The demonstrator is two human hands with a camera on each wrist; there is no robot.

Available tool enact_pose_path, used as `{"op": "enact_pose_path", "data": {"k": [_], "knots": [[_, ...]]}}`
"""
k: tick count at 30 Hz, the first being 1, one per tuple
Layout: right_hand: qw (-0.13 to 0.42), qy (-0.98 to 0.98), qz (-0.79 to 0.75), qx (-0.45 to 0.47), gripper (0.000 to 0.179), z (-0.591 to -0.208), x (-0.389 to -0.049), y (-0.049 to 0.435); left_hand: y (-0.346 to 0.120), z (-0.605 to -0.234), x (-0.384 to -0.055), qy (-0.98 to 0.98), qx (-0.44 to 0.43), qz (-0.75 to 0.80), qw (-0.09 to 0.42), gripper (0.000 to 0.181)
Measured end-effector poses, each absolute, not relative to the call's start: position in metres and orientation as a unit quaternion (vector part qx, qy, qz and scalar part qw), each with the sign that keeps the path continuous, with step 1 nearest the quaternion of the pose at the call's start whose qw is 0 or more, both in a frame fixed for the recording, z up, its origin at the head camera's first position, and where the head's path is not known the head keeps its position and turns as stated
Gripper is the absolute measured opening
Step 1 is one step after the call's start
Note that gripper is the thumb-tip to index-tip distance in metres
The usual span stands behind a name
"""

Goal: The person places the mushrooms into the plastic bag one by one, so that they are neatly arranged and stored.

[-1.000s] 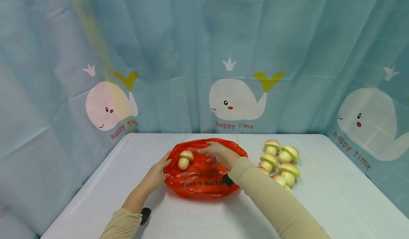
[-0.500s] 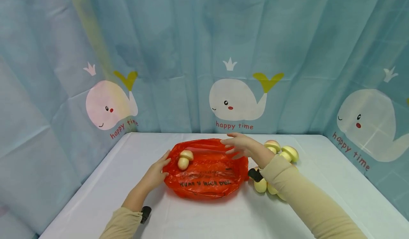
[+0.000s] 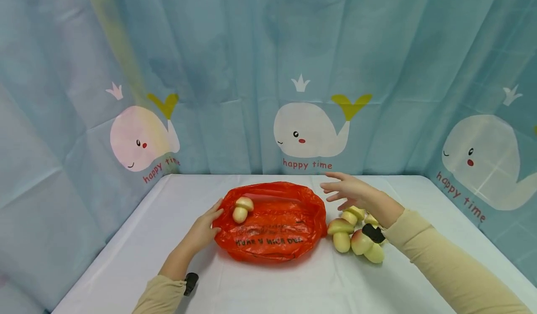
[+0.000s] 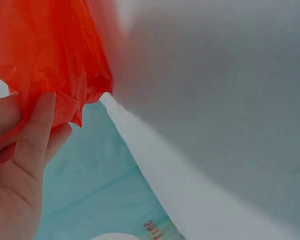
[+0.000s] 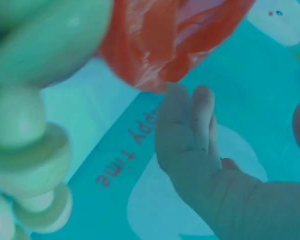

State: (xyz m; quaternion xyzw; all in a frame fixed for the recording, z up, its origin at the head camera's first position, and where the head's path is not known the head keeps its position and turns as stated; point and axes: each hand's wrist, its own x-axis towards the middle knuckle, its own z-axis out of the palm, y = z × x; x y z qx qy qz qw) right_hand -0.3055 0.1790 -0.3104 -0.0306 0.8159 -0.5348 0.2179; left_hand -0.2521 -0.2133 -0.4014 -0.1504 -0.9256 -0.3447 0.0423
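A red plastic bag [image 3: 268, 253] with dark printing lies mouth-up on the table, its opening spread wide. Inside, toward its left, rests one toy mushroom [image 3: 242, 210] with a pale stem and yellowish cap. My left hand [image 3: 200, 231] holds the bag's left edge; in the left wrist view the red film [image 4: 50, 55] runs between thumb and fingers. To the right of the bag, my right hand [image 3: 351, 190] hovers with spread fingers and nothing in it, over a cluster of similar mushrooms [image 3: 340, 235]. That hand and forearm partly hide the cluster.
A white cloth covers the table [image 3: 268, 290]. Behind and along the sides hangs a blue curtain [image 3: 235, 71] printed with whales. Black wrist cameras sit on both arms, the right one [image 3: 373, 233] overlapping the mushrooms in the head view.
My right hand has moved from above the bag to the right, over the mushroom cluster. My left hand stays at the bag's left edge, and the mushroom in the bag has not moved.
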Motion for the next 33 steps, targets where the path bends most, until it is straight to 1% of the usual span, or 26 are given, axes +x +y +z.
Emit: {"op": "enact_pose_path", "data": {"k": [3, 14, 17, 21, 28, 33], "knots": [[0.227, 0.821, -0.523, -0.038, 0.080, -0.313, -0.303, 0.192, -0.213, -0.401, -0.252, -0.927, -0.148, -0.343, 0.039, 0.054], [0.278, 0.815, -0.493, -0.124, 0.065, -0.323, -0.295, 0.252, -0.211, -0.398, -0.254, -0.927, -0.144, -0.345, 0.028, 0.054], [0.264, 0.823, -0.481, -0.147, 0.063, -0.328, -0.297, 0.268, -0.212, -0.398, -0.254, -0.928, -0.144, -0.344, 0.029, 0.054], [0.228, 0.834, -0.473, -0.169, 0.064, -0.330, -0.299, 0.285, -0.212, -0.399, -0.254, -0.926, -0.150, -0.344, 0.038, 0.054], [0.193, 0.848, -0.472, -0.143, 0.068, -0.333, -0.300, 0.302, -0.212, -0.398, -0.252, -0.926, -0.147, -0.347, 0.035, 0.054], [0.157, 0.865, -0.462, -0.122, 0.068, -0.342, -0.306, 0.313, -0.212, -0.397, -0.250, -0.926, -0.150, -0.345, 0.035, 0.054]]}}
